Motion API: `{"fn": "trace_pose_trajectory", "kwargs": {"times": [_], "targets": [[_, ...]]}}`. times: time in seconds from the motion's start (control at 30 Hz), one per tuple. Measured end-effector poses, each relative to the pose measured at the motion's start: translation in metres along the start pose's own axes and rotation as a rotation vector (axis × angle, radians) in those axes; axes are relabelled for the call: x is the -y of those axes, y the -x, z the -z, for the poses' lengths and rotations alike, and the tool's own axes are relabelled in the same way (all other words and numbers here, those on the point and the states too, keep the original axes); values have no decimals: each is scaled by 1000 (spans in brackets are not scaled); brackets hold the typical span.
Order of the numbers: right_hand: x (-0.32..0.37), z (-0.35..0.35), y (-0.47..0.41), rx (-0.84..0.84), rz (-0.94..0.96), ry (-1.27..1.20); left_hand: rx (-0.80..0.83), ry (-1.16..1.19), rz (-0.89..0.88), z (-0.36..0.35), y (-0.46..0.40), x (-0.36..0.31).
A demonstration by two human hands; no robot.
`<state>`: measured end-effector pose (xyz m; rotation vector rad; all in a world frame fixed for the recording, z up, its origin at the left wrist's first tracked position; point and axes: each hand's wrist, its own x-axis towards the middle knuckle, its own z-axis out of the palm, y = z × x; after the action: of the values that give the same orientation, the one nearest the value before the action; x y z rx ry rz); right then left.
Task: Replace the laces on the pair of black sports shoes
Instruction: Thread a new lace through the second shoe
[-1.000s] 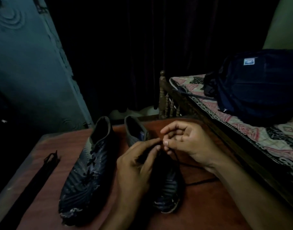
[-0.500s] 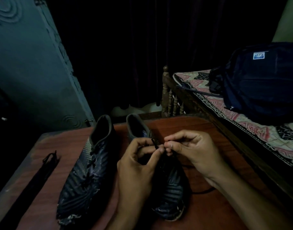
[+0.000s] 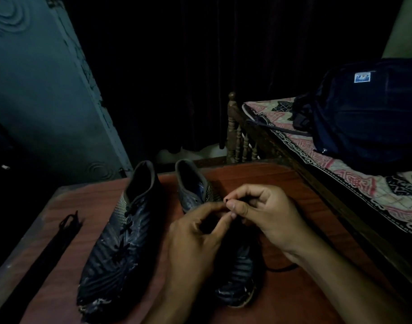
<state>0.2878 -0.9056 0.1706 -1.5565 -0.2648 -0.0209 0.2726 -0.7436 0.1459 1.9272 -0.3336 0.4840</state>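
Note:
Two black sports shoes stand side by side on a reddish table [image 3: 282,195], toes toward me. The left shoe [image 3: 121,244] is laced with a black lace. Both hands work over the right shoe [image 3: 195,190] and hide its middle. My right hand [image 3: 265,213] pinches the tip of a black lace [image 3: 226,200] between thumb and forefinger. My left hand [image 3: 198,239] touches the same spot with its fingertips; whether it grips the lace I cannot tell. A loop of that lace [image 3: 280,268] trails on the table under my right wrist.
A loose black lace [image 3: 48,251] lies along the table's left edge. A bed with a patterned cover [image 3: 354,183] and wooden frame stands at the right, with a dark blue bag [image 3: 368,118] on it. A teal door [image 3: 43,90] stands at the left.
Both hands have stayed over the right shoe, fingertips together. My right hand has shifted its pinch, and the lace tip now sticks out above its thumb.

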Motion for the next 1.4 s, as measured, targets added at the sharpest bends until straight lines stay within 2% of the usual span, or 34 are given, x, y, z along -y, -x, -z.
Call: {"fn": "trace_pose_trajectory", "kwargs": {"times": [0.23,0.37,0.47,0.57,0.7,0.87,0.97,1.07,1.2,1.33,1.4], "targets": [[4,-5,0,-34,97,-133,75,-67,-88,-7,4,-1],[5,14,-13,-252,137,-280,90,-17,-68,-6,5,3],[1,41,-25,-441,116,-376,131,106,1,-3,5,0],[-17,61,-35,-588,57,-284,139,315,121,1,3,-11],[-38,68,-39,-616,-22,-173,177,519,249,6,1,-29],[-42,60,-35,-414,-164,-131,331,343,99,12,-25,-60],[-39,58,-32,-327,-146,-150,405,251,33,17,-43,-77],[-41,61,-38,-381,-82,-84,445,188,30,19,-58,-94],[-43,70,-42,-538,15,2,498,-73,-73,24,-78,-114],[-32,67,-39,-526,48,-227,471,-304,-194,27,-87,-130],[-26,62,-35,-422,18,-339,473,-329,-204,25,-87,-134]]}}
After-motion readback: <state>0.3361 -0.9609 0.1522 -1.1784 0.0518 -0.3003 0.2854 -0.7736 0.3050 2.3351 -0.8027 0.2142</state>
